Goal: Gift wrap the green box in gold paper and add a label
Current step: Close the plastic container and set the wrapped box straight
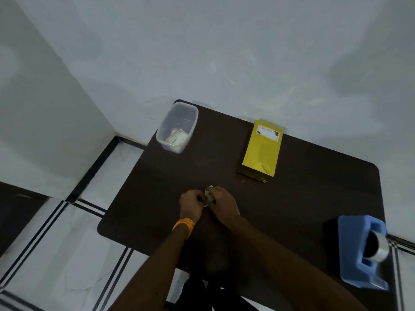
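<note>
Both hands met low over the near half of the surface [157,176], the left hand [188,202] with an orange wristband [183,225] and the right hand [225,204]. Their fingers [216,191] pinched a small pale scrap [208,195] between them, possibly the label's backing. Beyond the fingers to their right lay the box [260,153], fully covered in gold paper [256,169], with the label [268,132] stuck at its far end. Wrapping and labelling looked done; only tidying seemed left. A tape dispenser [363,252] sat well to the fingers' right, a clear tub [177,127] beyond them, leftward.
</note>
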### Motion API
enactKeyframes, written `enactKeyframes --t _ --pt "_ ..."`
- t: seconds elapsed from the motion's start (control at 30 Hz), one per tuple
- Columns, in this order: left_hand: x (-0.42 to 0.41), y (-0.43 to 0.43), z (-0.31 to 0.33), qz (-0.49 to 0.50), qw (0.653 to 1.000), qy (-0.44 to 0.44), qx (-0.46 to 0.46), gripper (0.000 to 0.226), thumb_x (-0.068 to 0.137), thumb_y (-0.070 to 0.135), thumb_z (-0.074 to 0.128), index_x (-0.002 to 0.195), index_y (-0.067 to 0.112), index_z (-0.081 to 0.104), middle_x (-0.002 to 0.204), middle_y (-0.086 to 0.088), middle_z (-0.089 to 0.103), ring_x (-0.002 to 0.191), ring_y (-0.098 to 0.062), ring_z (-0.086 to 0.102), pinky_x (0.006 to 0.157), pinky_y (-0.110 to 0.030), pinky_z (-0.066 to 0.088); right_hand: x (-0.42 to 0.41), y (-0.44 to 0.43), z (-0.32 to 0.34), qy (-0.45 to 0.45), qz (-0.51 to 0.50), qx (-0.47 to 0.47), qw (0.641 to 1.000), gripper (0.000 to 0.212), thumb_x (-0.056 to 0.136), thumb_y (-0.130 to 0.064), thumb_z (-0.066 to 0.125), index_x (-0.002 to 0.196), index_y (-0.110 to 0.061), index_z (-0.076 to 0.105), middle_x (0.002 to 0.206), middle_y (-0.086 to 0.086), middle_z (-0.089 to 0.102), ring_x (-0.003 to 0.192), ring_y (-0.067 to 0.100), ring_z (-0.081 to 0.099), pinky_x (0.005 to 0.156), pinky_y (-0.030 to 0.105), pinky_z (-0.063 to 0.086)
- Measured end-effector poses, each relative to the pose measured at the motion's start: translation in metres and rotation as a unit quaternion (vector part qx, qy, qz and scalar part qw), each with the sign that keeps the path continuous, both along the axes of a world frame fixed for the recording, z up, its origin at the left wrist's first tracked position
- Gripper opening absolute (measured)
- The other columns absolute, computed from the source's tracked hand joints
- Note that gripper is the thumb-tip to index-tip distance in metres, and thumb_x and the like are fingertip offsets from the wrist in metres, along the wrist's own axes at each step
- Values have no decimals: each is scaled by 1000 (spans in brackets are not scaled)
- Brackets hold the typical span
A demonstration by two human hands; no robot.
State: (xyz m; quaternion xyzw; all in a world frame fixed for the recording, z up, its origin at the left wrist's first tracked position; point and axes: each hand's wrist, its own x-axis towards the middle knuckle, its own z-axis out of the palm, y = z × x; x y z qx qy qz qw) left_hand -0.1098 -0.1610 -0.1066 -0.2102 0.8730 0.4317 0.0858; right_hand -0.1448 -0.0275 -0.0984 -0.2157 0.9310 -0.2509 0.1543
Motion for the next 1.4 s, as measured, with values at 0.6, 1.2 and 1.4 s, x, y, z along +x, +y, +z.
enactKeyframes --t 0.6,1.2,1.4 --pt "-85 56 77 -74 971 154 170 15 78 15 80 89 14 70 93 -1 67 85 -8 64 69 -8 47 -52 68 89 -122 -307 -328 885 8 86 2 70 89 0 77 80 14 74 70 13 71 65 27 60" --pt "-109 200 132 -217 928 88 290 9 77 1 79 77 5 71 77 -12 73 72 -27 72 65 -31 59 -9 223 157 -58 -353 -397 845 18 87 2 70 104 5 73 96 16 75 88 21 75 75 22 59" --pt "-100 271 152 -263 905 102 319 19 88 22 72 83 5 75 75 -10 74 72 -23 73 71 -31 60 4 288 161 -6 -416 -397 818 12 89 1 69 99 2 74 91 15 75 85 24 75 82 36 61"
